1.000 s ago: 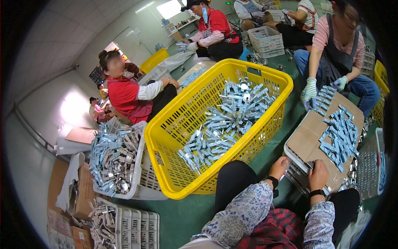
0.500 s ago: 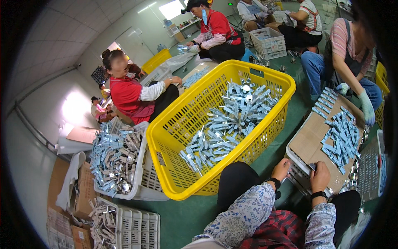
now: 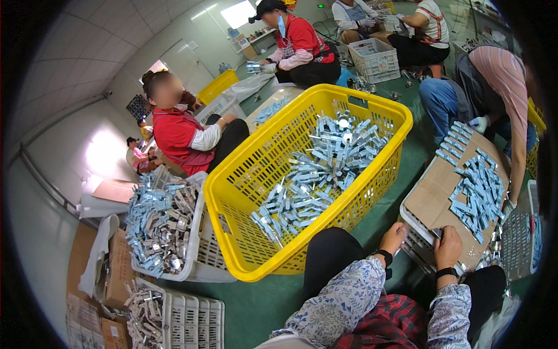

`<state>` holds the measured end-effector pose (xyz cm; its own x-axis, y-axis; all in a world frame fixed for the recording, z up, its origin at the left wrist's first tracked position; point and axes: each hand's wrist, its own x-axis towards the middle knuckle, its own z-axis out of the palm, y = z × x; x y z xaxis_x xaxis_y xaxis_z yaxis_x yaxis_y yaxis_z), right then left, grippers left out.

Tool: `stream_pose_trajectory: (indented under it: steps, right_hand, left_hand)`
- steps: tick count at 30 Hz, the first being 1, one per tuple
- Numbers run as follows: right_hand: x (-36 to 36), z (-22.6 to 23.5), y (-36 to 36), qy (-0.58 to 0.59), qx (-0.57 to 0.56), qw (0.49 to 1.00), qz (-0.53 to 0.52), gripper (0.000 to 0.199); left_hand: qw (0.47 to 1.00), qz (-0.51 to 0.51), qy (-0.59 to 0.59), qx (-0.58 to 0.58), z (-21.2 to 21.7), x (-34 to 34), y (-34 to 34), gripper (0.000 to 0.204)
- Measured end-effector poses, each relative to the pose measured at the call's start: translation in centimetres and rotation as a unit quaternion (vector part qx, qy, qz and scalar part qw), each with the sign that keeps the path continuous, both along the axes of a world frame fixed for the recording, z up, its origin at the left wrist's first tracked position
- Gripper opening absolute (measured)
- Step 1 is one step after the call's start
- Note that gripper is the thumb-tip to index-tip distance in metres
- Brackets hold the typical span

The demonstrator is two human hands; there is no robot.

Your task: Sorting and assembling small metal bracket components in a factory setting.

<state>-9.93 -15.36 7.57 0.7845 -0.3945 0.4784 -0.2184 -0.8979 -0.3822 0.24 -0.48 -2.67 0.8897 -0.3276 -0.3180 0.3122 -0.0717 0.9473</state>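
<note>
My left hand [image 3: 394, 237] has its fingers curled at the near left corner of a white plastic crate [image 3: 411, 232]. A cardboard sheet [image 3: 422, 200] lies over the crate's top. At the sheet's near edge, my right hand [image 3: 448, 248] is closed, with a small dark thing beside its thumb that I cannot make out. A loose pile of light-blue metal clips [image 3: 476, 195] covers the right half of the sheet. More blue pieces lie in a neat row [image 3: 455, 141] at its far end. Shiny metal parts [image 3: 495, 244] show along the sheet's right side.
A big yellow basket [image 3: 244, 269] of blue-handled metal parts stands left of my knees. White crates [image 3: 195, 244] of similar parts stand further left. Across the cardboard, a co-worker [image 3: 494, 75] bends forward. Another crate [image 3: 517, 241] is at the right. Several other people sit beyond.
The co-worker at the right has bent lower, one arm reaching down past the cardboard's right side. The seated person in red has drawn a hand back slightly. My hands stay in place.
</note>
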Motion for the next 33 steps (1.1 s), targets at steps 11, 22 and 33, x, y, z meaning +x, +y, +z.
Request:
stream_pose_trajectory:
  steps: [11,22,33]
  right_hand:
    - [0.0,0.1,0.0,-0.006,0.003,1.0,-0.001,0.022]
    - [-0.1,0.2,-0.1,0.003,0.007,1.0,-0.003,0.022]
    - [0.1,0.1,0.0,0.013,0.018,1.0,-0.007,0.023]
  left_hand:
    - [0.999,-0.019,-0.001,0.042,0.7,0.0,0.0,0.034]
    - [1.0,-0.009,0.005,0.017,0.6,-0.2,-0.1,0.042]
    - [0.999,-0.038,0.011,0.021,0.0,0.3,0.1,0.042]
